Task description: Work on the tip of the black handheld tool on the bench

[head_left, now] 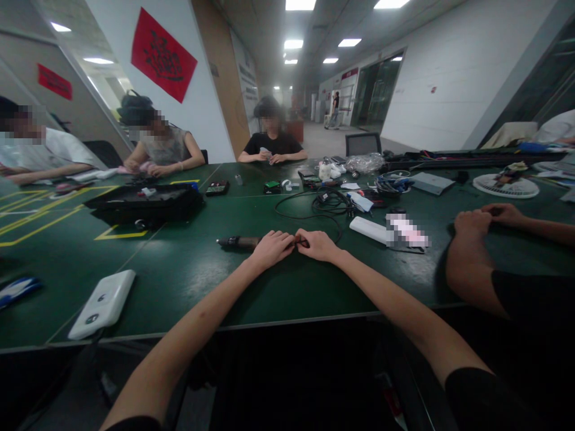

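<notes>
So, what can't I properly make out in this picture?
All in the head view:
Dark tool: the left hand covers its rear end.
Thin dark piece: mostly covered by the right hand.
Blue-and-white object: cut off by the left edge.
White device: markings too small to read.

We note a dark, pen-shaped tool (240, 242), roughly horizontal, tip to our left, rear end hidden; a thin cable (331, 198) loosely coiled beyond.
</notes>
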Available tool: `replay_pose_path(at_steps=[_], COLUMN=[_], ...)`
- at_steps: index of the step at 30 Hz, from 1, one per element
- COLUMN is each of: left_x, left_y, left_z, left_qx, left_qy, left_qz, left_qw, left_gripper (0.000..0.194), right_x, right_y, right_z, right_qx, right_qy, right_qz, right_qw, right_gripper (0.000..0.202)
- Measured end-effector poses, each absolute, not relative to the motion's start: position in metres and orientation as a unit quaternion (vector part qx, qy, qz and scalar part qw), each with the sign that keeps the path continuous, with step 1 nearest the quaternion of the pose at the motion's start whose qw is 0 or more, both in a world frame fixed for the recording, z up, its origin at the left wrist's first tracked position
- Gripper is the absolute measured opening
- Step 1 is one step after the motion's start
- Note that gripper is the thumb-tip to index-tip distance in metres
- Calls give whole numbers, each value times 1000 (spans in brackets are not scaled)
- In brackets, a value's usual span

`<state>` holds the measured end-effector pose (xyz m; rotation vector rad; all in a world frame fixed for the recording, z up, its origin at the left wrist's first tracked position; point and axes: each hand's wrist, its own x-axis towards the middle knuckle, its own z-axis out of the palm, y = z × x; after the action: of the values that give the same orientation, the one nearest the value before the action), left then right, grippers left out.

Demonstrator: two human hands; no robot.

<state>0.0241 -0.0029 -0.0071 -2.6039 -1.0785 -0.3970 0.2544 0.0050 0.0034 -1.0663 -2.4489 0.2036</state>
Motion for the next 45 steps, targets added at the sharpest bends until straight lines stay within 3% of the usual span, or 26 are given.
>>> replay_pose_path(at_steps=[12, 45], left_x=[27, 24], left_y=[-2, -5], left_z=[-7, -6], left_qx=[-901, -906], left_qy=[-384, -379], left_qz=[-131, -145], left_qw=[153, 124], left_gripper=[25, 15], right_x=[255, 254], right_y=[6, 5], right_z=[3, 4], right_qx=[-386, -387], right_qy=[-892, -890], right_qz=[67, 73], right_qw=[227, 231], right_gripper=[20, 18])
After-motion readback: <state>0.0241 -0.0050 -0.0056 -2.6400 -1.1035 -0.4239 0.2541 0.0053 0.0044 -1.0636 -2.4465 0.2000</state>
